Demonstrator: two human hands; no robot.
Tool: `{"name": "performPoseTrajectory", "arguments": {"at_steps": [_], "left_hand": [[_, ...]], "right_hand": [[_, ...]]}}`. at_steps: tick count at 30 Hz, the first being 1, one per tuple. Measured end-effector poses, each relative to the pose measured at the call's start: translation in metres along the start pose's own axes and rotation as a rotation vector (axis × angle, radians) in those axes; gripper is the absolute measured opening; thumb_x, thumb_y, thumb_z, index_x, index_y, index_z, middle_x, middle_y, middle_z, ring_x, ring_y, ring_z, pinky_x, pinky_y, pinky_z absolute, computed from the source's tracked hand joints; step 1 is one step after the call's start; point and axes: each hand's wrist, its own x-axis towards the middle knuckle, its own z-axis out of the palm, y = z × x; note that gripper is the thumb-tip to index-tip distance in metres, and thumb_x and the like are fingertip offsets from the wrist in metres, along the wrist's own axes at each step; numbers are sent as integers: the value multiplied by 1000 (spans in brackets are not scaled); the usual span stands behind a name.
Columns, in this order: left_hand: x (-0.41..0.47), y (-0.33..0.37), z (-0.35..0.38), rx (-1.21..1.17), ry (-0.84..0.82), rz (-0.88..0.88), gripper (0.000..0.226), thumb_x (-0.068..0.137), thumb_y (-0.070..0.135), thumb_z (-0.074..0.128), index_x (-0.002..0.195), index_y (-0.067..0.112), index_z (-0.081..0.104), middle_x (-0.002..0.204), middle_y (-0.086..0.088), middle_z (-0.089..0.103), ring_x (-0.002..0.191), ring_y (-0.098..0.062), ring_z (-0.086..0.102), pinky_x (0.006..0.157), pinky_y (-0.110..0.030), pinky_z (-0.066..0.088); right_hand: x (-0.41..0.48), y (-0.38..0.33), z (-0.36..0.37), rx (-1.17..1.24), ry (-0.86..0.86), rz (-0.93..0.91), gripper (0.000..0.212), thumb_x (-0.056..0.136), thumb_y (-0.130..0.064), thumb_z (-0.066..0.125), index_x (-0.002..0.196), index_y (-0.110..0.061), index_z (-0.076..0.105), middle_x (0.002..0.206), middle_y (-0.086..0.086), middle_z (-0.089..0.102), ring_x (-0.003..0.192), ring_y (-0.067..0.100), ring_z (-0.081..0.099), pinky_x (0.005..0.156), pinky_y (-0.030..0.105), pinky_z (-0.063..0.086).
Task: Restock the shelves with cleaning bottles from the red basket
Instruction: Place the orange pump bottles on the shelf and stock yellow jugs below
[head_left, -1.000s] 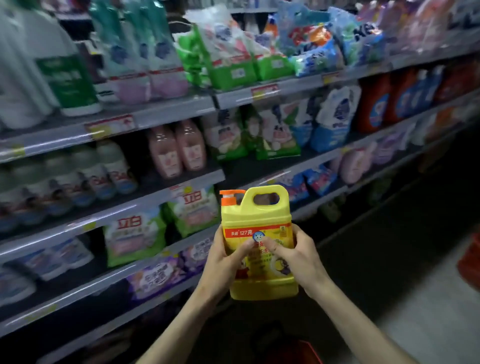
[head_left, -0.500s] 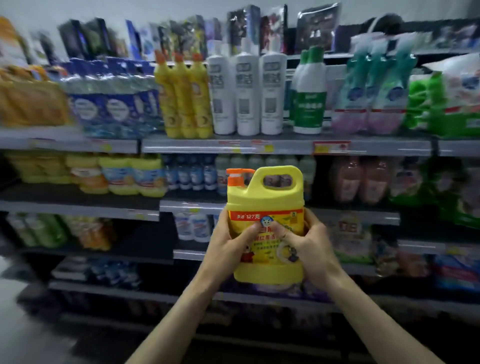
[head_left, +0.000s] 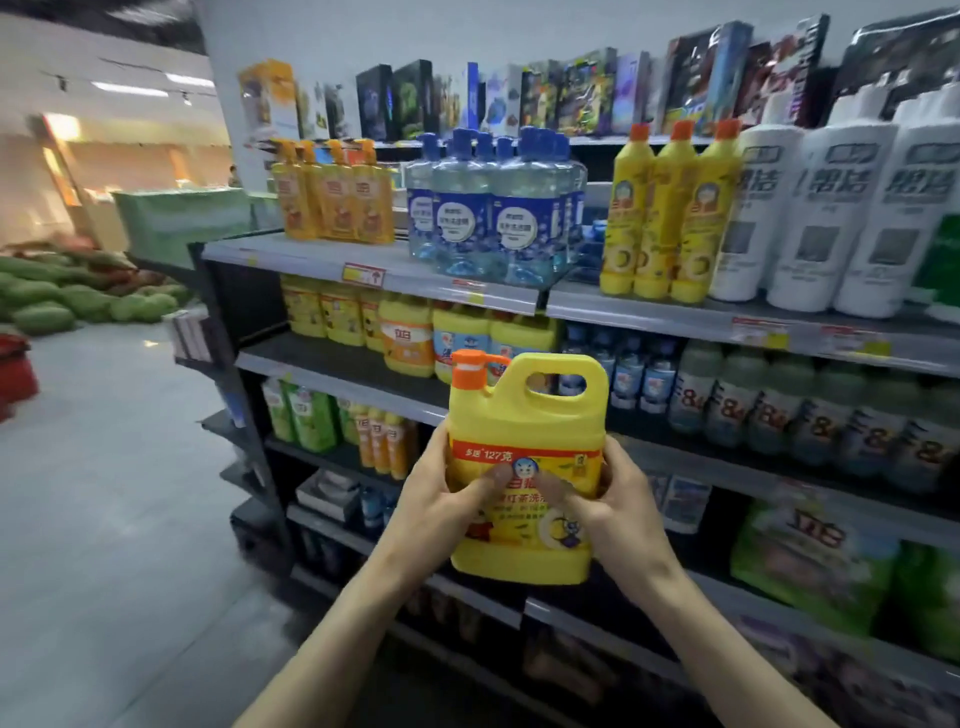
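Observation:
A yellow jug of dish soap (head_left: 524, 415) with an orange cap and a moulded handle stands upright in front of me, held between both hands. My left hand (head_left: 436, 493) grips its left side, thumb across the label. My right hand (head_left: 608, 499) grips its right side, thumb also on the label. Behind the jug is a shelf (head_left: 332, 364) with similar yellow bottles (head_left: 408, 338) on its second level. The red basket (head_left: 15, 369) shows at the far left edge on the floor.
The top shelf (head_left: 415, 270) carries orange-yellow bottles, blue bottles (head_left: 493, 208), tall yellow bottles (head_left: 670, 208) and white bottles (head_left: 831, 208). Lower levels hold green and pale bottles and green bags. The aisle floor (head_left: 119, 493) opens to the left, with melons (head_left: 62, 296) piled beyond.
My view has swung left along the shelves to the end of the aisle. The jug stays upright in both hands with the same grip.

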Motion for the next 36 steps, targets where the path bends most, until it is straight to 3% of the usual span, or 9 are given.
{"name": "performPoseTrajectory", "arguments": {"at_steps": [7, 10, 15, 23, 29, 33, 36], "left_hand": [[27, -29, -72, 27, 97, -40, 56, 92, 31, 76, 143, 30, 53, 127, 11, 75, 117, -9, 72, 91, -27, 61], [52, -46, -98, 60, 131, -60, 60, 94, 38, 76, 148, 33, 50, 131, 12, 73, 120, -7, 70, 95, -29, 61], [105, -74, -138, 81, 161, -155, 54, 93, 43, 70, 138, 54, 41, 123, 34, 68, 113, 10, 66, 85, -15, 57], [192, -114, -198, 70, 350, -223, 59, 88, 43, 74, 141, 44, 47, 126, 26, 70, 119, 3, 66, 101, -29, 57], [237, -138, -253, 109, 400, -205, 51, 95, 38, 72, 140, 45, 50, 128, 27, 69, 121, 4, 64, 99, -25, 54], [264, -159, -297, 100, 402, -194, 51, 97, 33, 72, 142, 43, 51, 131, 23, 69, 122, 1, 65, 97, -22, 57], [286, -177, -334, 137, 392, -155, 57, 97, 33, 72, 149, 36, 49, 135, 21, 67, 127, 0, 63, 105, -26, 54]], "right_hand": [[62, 27, 70, -45, -62, -8, 66, 75, -42, 89, 131, -23, 61, 116, -7, 77, 104, 9, 76, 89, 42, 65], [99, 44, 97, -14, -88, -13, 63, 76, -38, 89, 130, -21, 62, 115, -6, 78, 104, 10, 76, 88, 42, 65], [177, 73, 136, 6, -148, -62, 62, 78, -34, 90, 132, -20, 62, 116, -6, 77, 106, 9, 75, 89, 37, 65], [290, 106, 200, 52, -245, -92, 70, 74, -39, 90, 135, -20, 61, 120, -7, 75, 110, 8, 73, 90, 32, 63], [347, 124, 254, 73, -292, -86, 77, 72, -39, 89, 139, -22, 56, 122, -9, 71, 108, 0, 70, 82, 18, 59], [378, 138, 295, 64, -307, -67, 75, 73, -40, 90, 139, -25, 55, 123, -8, 72, 113, 5, 70, 90, 27, 62], [397, 147, 329, 52, -282, -42, 71, 76, -38, 90, 138, -23, 58, 121, -7, 74, 113, 6, 71, 90, 30, 63]]}}
